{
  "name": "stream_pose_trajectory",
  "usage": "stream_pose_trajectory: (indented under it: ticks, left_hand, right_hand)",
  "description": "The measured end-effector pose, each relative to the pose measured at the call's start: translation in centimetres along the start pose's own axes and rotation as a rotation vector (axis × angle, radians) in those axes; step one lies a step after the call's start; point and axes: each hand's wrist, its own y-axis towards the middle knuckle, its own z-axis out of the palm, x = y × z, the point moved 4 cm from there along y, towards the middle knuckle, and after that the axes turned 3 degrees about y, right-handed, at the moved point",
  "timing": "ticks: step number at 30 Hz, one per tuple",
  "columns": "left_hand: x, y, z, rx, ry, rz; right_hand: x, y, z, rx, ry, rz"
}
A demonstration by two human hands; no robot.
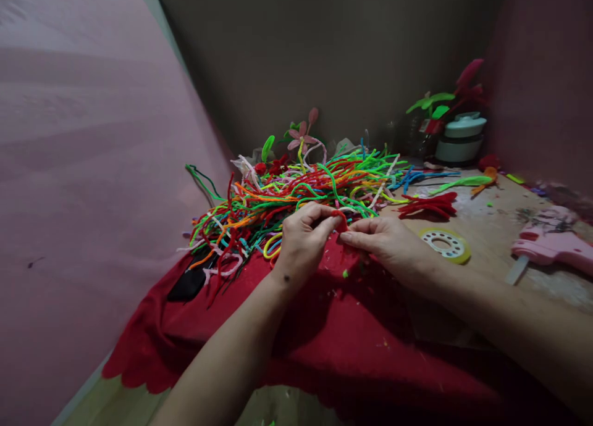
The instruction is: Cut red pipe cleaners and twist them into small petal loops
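A short red pipe cleaner [341, 218] is bent into a curve between my two hands, above the red tablecloth. My left hand [306, 236] pinches it between thumb and forefinger from the left. From the right, my right hand [386, 244] grips its lower end with the fingertips. Part of the red piece is hidden behind the fingers. Just beyond my hands lies a large tangled heap of coloured pipe cleaners [296, 194] in green, orange, red, yellow, pink and white.
A yellow tape roll [445, 246], red pipe cleaners [428, 205] and a pink glue gun [553, 244] lie right on the board. A black phone-like object [186, 284] is at left. Behind stand pink pipe-cleaner flowers [301, 139] and a pale lidded container [461, 139].
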Motion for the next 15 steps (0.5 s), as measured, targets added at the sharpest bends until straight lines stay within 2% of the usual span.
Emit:
stream_pose_trajectory:
  ticks: [2, 6, 8, 12, 15]
  left_hand:
    - [-0.4, -0.1, 0.1, -0.017, 0.049, 0.054]
    - [-0.4, 0.1, 0.3, 0.096, -0.101, 0.004]
    - [-0.6, 0.3, 0.0, 0.154, -0.094, 0.014]
    - [-0.6, 0.5, -0.6, 0.236, 0.013, 0.057]
    - [-0.5, 0.5, -0.9, 0.259, 0.201, 0.138]
  right_hand:
    - [0.1, 0.0, -0.1, -0.007, 0.013, -0.013]
    - [0.2, -0.3, 0.0, 0.005, 0.042, 0.013]
    - [0.2, -0.3, 0.2, 0.011, 0.053, 0.032]
    - [0.1, -0.2, 0.2, 0.027, 0.019, 0.01]
    - [0.0, -0.1, 0.1, 0.051, -0.073, 0.0]
